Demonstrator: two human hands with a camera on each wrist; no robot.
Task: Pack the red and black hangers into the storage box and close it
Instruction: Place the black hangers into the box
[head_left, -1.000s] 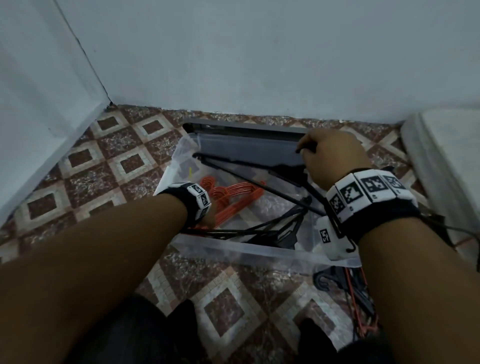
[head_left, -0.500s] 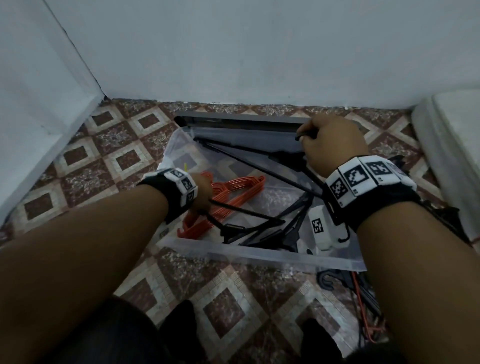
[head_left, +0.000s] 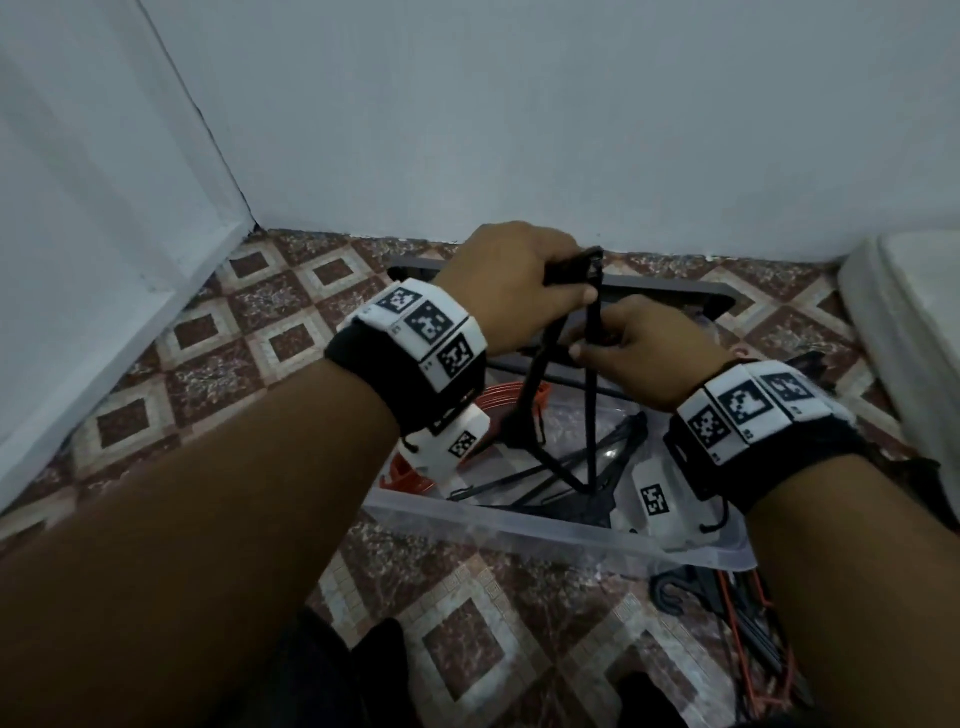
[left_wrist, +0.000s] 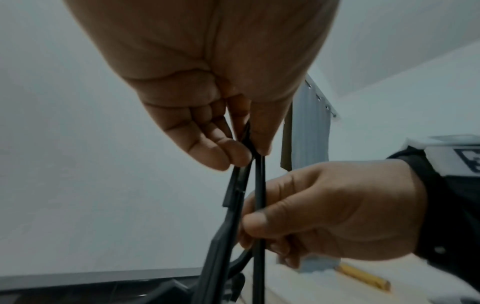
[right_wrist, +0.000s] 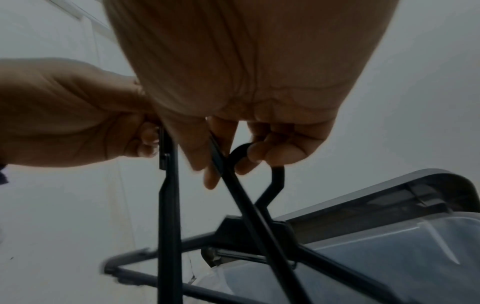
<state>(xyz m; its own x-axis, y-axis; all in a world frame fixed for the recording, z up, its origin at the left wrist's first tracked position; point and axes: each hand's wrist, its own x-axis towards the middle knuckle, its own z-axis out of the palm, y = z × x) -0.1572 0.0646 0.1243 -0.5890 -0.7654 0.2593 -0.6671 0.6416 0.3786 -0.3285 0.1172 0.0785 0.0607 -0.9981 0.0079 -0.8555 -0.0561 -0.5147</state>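
Note:
Both hands hold black hangers (head_left: 591, 415) upright above the clear storage box (head_left: 519, 525). My left hand (head_left: 550, 283) grips the top end, where two bars meet (left_wrist: 259, 181). Just below it, my right hand (head_left: 597, 348) pinches the thin bar. In the right wrist view my right hand (right_wrist: 233, 156) also curls round a black hook (right_wrist: 276, 181), and my left hand (right_wrist: 78, 115) holds a bar (right_wrist: 168, 205). Red hangers (head_left: 498, 402) and more black hangers (head_left: 545, 480) lie inside the box. Its grey lid (head_left: 675, 293) stands open behind.
Several black and red hangers (head_left: 727, 623) lie on the patterned floor tiles at the box's near right corner. White walls meet in a corner at the back left. A white mattress edge (head_left: 909, 322) sits at the right.
My left hand left the red hangers in the box and rose to grip the black hanger's end. The right hand moved down the bar, and the hanger now stands upright above the box.

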